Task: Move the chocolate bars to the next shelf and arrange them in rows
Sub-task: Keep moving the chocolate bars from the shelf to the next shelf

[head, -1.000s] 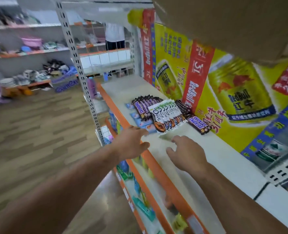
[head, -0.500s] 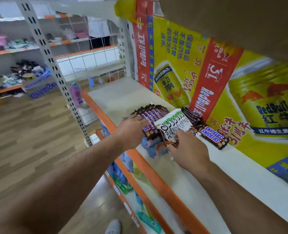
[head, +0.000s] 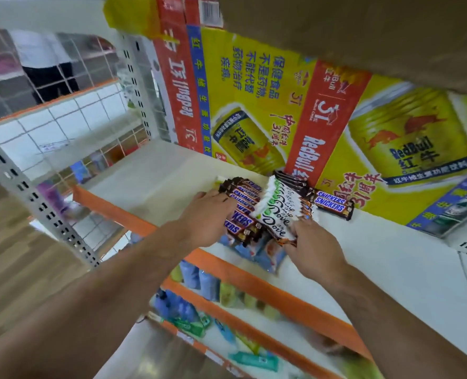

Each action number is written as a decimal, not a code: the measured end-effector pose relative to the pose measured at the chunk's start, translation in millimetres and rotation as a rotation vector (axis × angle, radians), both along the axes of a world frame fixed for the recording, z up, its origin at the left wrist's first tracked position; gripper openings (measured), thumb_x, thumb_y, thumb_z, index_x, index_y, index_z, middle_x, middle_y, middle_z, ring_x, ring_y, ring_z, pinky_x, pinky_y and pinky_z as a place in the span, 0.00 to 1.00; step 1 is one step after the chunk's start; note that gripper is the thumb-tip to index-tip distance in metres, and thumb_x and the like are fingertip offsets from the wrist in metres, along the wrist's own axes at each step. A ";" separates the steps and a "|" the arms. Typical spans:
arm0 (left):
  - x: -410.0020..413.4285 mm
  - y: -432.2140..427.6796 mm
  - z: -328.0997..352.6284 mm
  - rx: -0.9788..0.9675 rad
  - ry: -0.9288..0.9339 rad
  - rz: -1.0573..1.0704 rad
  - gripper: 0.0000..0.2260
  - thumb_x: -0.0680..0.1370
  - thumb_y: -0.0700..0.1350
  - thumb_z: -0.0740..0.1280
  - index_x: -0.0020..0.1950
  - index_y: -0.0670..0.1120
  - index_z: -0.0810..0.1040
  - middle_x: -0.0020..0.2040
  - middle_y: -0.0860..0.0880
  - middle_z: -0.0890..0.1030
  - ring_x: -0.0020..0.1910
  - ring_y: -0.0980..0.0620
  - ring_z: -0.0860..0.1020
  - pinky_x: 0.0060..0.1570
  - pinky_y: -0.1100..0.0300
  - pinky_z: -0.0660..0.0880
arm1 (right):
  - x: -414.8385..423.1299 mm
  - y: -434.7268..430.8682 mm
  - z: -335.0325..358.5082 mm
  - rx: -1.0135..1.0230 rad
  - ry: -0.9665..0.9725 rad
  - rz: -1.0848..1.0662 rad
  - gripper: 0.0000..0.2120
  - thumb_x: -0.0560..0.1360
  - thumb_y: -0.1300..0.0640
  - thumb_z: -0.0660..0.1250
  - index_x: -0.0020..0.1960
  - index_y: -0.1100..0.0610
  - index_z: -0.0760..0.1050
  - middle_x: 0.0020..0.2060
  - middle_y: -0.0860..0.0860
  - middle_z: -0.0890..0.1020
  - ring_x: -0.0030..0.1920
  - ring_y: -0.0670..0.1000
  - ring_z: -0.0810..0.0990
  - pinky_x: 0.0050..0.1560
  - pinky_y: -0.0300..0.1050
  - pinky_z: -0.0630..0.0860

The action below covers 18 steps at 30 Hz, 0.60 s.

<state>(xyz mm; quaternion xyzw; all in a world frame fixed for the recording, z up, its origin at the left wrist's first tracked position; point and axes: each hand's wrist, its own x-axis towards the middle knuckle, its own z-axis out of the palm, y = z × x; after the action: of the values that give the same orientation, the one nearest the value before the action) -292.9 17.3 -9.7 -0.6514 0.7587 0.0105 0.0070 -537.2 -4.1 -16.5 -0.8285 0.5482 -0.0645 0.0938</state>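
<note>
Two hands on one pile: left hand (head: 207, 217) curls its fingers over the fanned Snickers bars (head: 243, 203), right hand (head: 314, 250) pinches the near ends of the white Dove bars (head: 277, 212). Further Snickers (head: 333, 205) lie just beyond the right fingertips, against the Red Bull poster (head: 317, 149), on the white shelf (head: 158, 184).

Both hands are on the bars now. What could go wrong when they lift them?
1. The right hand pinches the fanned Dove bars only at their near ends, so some may slide out.
2. The left hand grips the overlapped Snickers row; loose ones could spill.
3. Blue packets lie beneath at the orange shelf edge and might get dragged off.
</note>
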 end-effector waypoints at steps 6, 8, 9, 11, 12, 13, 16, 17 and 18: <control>-10.4 -7.6 21.2 0.115 0.249 -0.072 0.10 0.73 0.46 0.71 0.50 0.52 0.72 0.47 0.51 0.80 0.46 0.49 0.78 0.45 0.54 0.75 | -15.2 12.5 2.5 0.139 -0.199 -0.243 0.08 0.74 0.48 0.69 0.45 0.51 0.72 0.43 0.50 0.77 0.46 0.54 0.75 0.42 0.45 0.66; -23.2 -11.5 29.7 0.163 0.393 -0.096 0.10 0.74 0.44 0.72 0.53 0.51 0.76 0.48 0.52 0.80 0.41 0.54 0.77 0.39 0.58 0.75 | -30.1 18.6 9.0 0.160 -0.255 -0.318 0.07 0.74 0.49 0.69 0.46 0.50 0.73 0.42 0.48 0.77 0.45 0.53 0.75 0.42 0.44 0.66; -31.1 -14.0 32.8 0.182 0.470 -0.105 0.10 0.74 0.44 0.72 0.53 0.50 0.77 0.48 0.53 0.79 0.40 0.56 0.76 0.37 0.62 0.73 | -39.3 22.5 12.9 0.166 -0.284 -0.354 0.07 0.74 0.49 0.70 0.46 0.51 0.74 0.42 0.48 0.77 0.45 0.53 0.75 0.41 0.45 0.67; -48.3 -19.4 36.3 0.194 0.599 -0.115 0.09 0.73 0.43 0.73 0.52 0.49 0.78 0.48 0.52 0.80 0.43 0.56 0.78 0.38 0.66 0.72 | -59.8 32.0 19.9 0.171 -0.347 -0.425 0.05 0.73 0.52 0.71 0.45 0.52 0.76 0.41 0.49 0.78 0.43 0.52 0.76 0.38 0.45 0.67; -57.6 -21.6 36.8 0.197 0.647 -0.118 0.09 0.73 0.43 0.73 0.52 0.49 0.79 0.48 0.52 0.81 0.45 0.54 0.79 0.40 0.65 0.73 | -71.0 37.5 22.5 0.179 -0.379 -0.459 0.05 0.73 0.53 0.71 0.44 0.52 0.77 0.40 0.50 0.79 0.41 0.51 0.76 0.36 0.44 0.68; -67.2 -22.9 36.9 0.206 0.683 -0.116 0.08 0.73 0.44 0.73 0.51 0.49 0.80 0.47 0.52 0.81 0.45 0.54 0.79 0.41 0.64 0.74 | -82.5 43.4 24.3 0.194 -0.411 -0.489 0.05 0.73 0.53 0.71 0.44 0.53 0.77 0.40 0.50 0.79 0.39 0.51 0.76 0.34 0.44 0.67; -96.3 -21.5 38.4 0.252 0.744 -0.109 0.07 0.73 0.44 0.74 0.50 0.49 0.82 0.44 0.55 0.81 0.41 0.57 0.78 0.39 0.64 0.73 | -113.9 60.4 28.2 0.266 -0.496 -0.538 0.04 0.74 0.55 0.72 0.43 0.55 0.78 0.39 0.53 0.80 0.35 0.50 0.74 0.33 0.43 0.65; -106.5 -19.3 39.6 0.276 0.767 -0.111 0.07 0.72 0.43 0.74 0.50 0.48 0.83 0.42 0.55 0.80 0.40 0.57 0.78 0.38 0.65 0.73 | -122.9 66.0 29.9 0.289 -0.517 -0.544 0.04 0.74 0.55 0.72 0.43 0.55 0.79 0.40 0.54 0.81 0.35 0.51 0.74 0.34 0.44 0.66; -117.0 -16.7 40.7 0.305 0.791 -0.110 0.07 0.72 0.42 0.74 0.49 0.48 0.83 0.42 0.54 0.81 0.40 0.56 0.78 0.38 0.64 0.75 | -131.2 71.8 31.9 0.307 -0.539 -0.547 0.04 0.74 0.55 0.72 0.43 0.55 0.79 0.41 0.55 0.81 0.36 0.51 0.75 0.36 0.44 0.66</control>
<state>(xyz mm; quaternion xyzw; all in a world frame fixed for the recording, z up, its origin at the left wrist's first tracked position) -409.9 0.6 31.0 -0.5473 0.7262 0.3712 -0.1876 -668.4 67.6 15.4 -0.5821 0.7072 -0.2192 0.3363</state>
